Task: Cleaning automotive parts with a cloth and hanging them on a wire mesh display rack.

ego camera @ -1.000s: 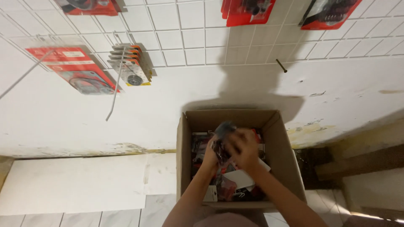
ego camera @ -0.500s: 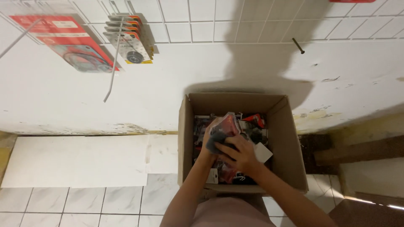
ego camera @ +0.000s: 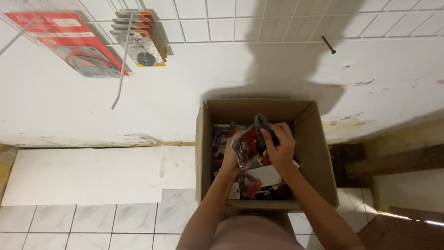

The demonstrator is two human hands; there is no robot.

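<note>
- Inside open brown cardboard box [ego camera: 319, 153] on tiled floor: both hands [ego camera: 259, 150] clamped on clear plastic packet with red contents [ego camera: 247, 146].
- Possibly dark grey item [ego camera: 262, 123] under right fingers.

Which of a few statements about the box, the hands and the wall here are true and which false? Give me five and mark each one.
1. Both hands are inside the open cardboard box. True.
2. The right hand grips a dark grey item at the top of a clear plastic packet. True.
3. The box is empty. False: it holds many red and black packaged goods.
4. Red carded packages hang on the wall grid at upper left. True.
5. The left hand rests on the floor tiles. False: it is in the box, under the packet.
</note>
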